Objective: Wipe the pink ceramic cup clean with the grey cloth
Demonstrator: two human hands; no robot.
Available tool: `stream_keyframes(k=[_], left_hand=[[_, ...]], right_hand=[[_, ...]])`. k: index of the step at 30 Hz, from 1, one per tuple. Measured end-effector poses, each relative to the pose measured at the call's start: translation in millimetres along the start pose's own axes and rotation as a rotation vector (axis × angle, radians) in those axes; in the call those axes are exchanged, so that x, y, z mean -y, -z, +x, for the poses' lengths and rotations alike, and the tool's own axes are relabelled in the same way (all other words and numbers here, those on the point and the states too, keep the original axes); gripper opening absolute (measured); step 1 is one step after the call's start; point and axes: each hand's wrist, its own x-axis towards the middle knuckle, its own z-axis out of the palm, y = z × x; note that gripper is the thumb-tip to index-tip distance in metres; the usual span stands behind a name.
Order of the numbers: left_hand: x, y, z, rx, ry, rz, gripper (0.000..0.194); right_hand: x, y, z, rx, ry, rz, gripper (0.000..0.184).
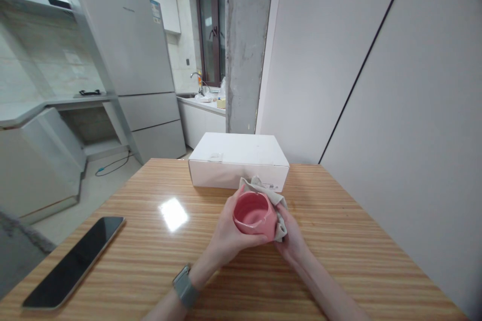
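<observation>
A pink pot (251, 210), like a small bowl with an angular rim, is held above the wooden table, its opening tilted toward me. My left hand (229, 228) is wrapped around its left and near side, thumb along the front. On the pot's right side my right hand (288, 233) presses a light grey cloth (276, 198) against the outer wall. The cloth also bunches up behind the pot's far rim. Most of the right fingers are hidden behind the cloth and pot. The pot's inside looks bare.
Behind the hands a closed white box (239, 150) lies near the far edge of the wooden table (150, 271). A black phone (75, 263) rests at the left. A white wall (406, 135) borders the right side; a fridge (124, 45) stands beyond the table.
</observation>
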Motion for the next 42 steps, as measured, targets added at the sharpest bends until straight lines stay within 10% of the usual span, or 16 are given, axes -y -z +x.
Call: stream_keyframes(k=[9, 16, 20, 26, 35, 42], left_hand=[[16.0, -7.9, 4.3, -0.306, 0.122, -0.138, 0.099], [12.3, -5.1, 2.9, -0.166, 0.212, -0.247, 0.098], [2.5, -4.0, 0.2, -0.169, 0.1, 0.061, 0.085], [-2.9, 3.2, 0.2, -0.067, -0.03, 0.172, 0.1], [13.2, -2.6, 8.0, -0.253, 0.336, -0.324, 0.079], [2.9, -1.8, 6.5, -0.038, 0.442, -0.735, 0.062]], right_hand=[[-14.3, -10.4, -22.1, 0.144, 0.305, -0.217, 0.033], [-9.2, -6.7, -13.1, 0.047, 0.247, -0.086, 0.035], [4.6, -2.4, -6.8, -0.17, 0.108, 0.069, 0.034], [8.9, -7.7, -12.4, -0.122, 0.054, 0.07, 0.033], [-24.5, 7.4, -18.2, -0.016, 0.265, -0.184, 0.036], [-16.5, -5.2, -40.9, 0.251, 0.34, -0.459, 0.022]])
